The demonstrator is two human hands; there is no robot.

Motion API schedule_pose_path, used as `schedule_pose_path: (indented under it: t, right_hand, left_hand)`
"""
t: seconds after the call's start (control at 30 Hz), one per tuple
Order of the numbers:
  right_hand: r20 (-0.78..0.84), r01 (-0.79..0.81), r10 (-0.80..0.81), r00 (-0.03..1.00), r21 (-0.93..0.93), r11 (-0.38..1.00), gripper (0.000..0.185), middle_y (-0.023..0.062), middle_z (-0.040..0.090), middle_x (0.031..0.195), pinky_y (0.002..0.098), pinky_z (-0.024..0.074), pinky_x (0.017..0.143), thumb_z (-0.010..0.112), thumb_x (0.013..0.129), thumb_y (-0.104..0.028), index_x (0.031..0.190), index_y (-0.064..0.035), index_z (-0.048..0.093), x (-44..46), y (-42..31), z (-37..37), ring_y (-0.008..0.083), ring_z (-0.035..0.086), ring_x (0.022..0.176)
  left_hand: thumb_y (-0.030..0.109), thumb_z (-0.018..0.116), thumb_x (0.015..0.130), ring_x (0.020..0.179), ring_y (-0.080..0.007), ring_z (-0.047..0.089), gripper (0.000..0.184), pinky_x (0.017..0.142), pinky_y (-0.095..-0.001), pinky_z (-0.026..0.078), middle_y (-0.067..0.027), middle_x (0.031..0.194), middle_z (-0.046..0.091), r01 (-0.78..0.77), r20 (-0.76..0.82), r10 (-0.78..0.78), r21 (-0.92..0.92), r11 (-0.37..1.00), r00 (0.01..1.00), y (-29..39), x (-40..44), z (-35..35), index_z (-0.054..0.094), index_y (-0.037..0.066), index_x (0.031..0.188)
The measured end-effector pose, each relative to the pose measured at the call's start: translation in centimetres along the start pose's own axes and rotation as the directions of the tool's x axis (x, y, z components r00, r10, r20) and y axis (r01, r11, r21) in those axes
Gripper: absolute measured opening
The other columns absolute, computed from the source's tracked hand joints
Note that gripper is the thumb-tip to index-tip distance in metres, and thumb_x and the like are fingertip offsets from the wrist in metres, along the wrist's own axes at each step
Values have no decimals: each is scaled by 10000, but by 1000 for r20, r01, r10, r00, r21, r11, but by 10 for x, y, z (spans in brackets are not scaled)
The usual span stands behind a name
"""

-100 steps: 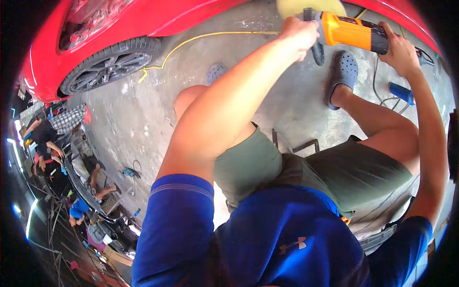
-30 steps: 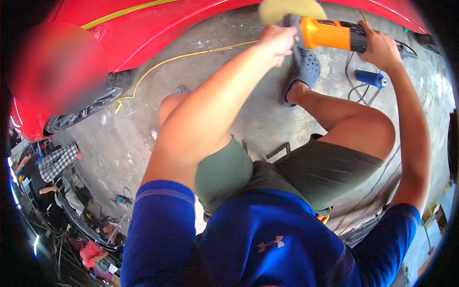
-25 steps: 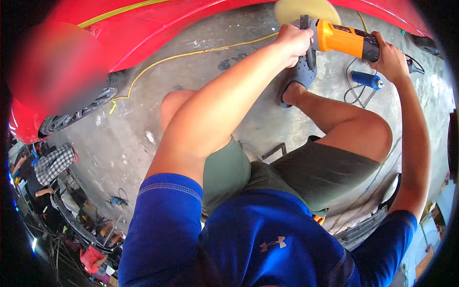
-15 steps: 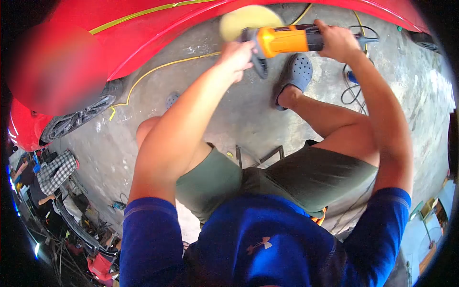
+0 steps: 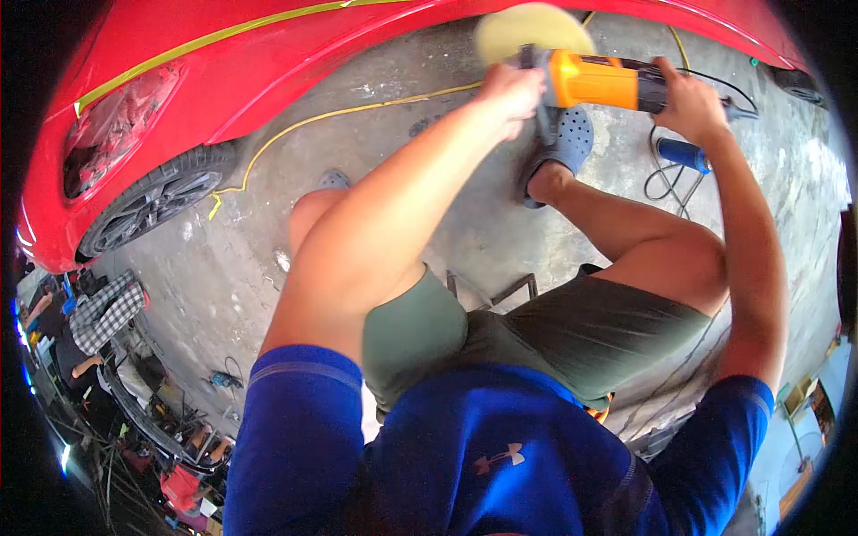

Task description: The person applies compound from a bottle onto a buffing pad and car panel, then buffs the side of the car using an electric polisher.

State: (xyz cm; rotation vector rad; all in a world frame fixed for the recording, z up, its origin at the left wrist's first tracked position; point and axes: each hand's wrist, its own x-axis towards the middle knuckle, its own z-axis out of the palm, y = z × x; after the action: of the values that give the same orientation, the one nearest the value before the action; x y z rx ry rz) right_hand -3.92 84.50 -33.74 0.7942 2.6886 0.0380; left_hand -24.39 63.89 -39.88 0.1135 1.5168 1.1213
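An orange and black car polisher (image 5: pixel 597 80) is held up crosswise in front of me. Its round yellow pad (image 5: pixel 534 33) is at the lower edge of the red car body (image 5: pixel 295 54); whether they touch I cannot tell. My left hand (image 5: pixel 513 95) wraps around the front end by the dark side handle (image 5: pixel 546 123). At the rear, my right hand (image 5: pixel 692 102) grips the black part of the housing, near where the cord leaves it.
A yellow cord (image 5: pixel 349 111) runs over the concrete floor (image 5: pixel 375 143) towards the car's wheel (image 5: pixel 156 192). A blue cylinder (image 5: pixel 683 154) lies by a looped black cable at the right. People and clutter are at the lower left, including a person in red (image 5: pixel 181 487).
Both hands have moved the polisher to the right and slightly down in view. The blue cylinder shows more fully beside my right forearm.
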Motion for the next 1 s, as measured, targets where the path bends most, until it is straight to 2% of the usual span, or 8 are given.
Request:
schedule_pose_path:
  t: [0.1,0.17,0.23,0.5,0.63,0.8,0.9,1.0]
  right_hand:
    - [-21,-54,54,998,-37,998,801,219,725,971,504,559,832,793,664,-197,1383,-147,446,-21,42,-11,413,700,949]
    - [-44,-41,41,998,6,999,804,214,728,1000,507,553,828,780,679,-185,1406,-159,437,-30,64,-12,424,695,950]
    - [-41,-54,55,998,29,998,755,213,724,1011,517,546,809,760,694,-170,1382,-165,449,-32,63,-19,438,687,940]
    - [-80,88,-79,994,117,989,675,234,713,986,532,545,787,733,712,-197,1333,-149,473,3,-22,-21,448,678,926]
    - [-83,172,-161,983,150,973,720,229,720,981,524,549,797,769,686,-197,1338,-154,466,28,-91,-13,444,686,934]
    - [-138,288,-265,954,194,938,762,235,725,951,513,565,794,806,679,-223,1357,-162,463,56,-190,-3,424,707,915]
    - [-161,369,-339,927,237,898,765,228,729,932,521,573,787,825,684,-247,1356,-153,471,76,-258,6,415,717,889]
    - [-139,365,-339,930,271,891,767,228,735,952,512,578,808,831,685,-308,1352,-151,487,86,-327,15,412,722,901]
  left_hand:
    - [242,596,1002,1140,-272,609,280,1028,-476,476,-156,1139,672,-62,71,61,10,998,996,9,8,37,693,-17,1041]
    - [237,615,995,979,-241,645,272,895,-391,504,-135,977,699,-206,88,202,34,978,975,3,19,52,717,-7,933]
    - [232,622,996,763,-195,609,279,713,-378,504,-111,861,676,-176,63,175,3,984,983,13,9,55,714,-9,889]
    - [263,634,995,710,-190,608,306,674,-373,509,-92,809,662,-164,-193,196,168,972,962,-4,-10,-24,696,-32,942]
    - [257,670,976,727,-195,630,319,690,-391,502,-113,796,688,-134,-351,202,209,969,914,-13,-47,-88,722,-37,862]
    - [228,688,963,766,-184,624,295,724,-380,496,-117,813,704,-181,-472,234,155,971,850,-32,-97,-180,737,-45,863]
    - [159,668,966,825,-172,637,221,780,-350,496,-107,916,717,-289,-556,280,75,954,782,-62,-100,-241,725,-54,984]
    - [121,645,973,828,-173,645,208,765,-348,505,-102,944,714,-264,-631,225,33,964,743,-62,-129,-288,708,-64,1046]
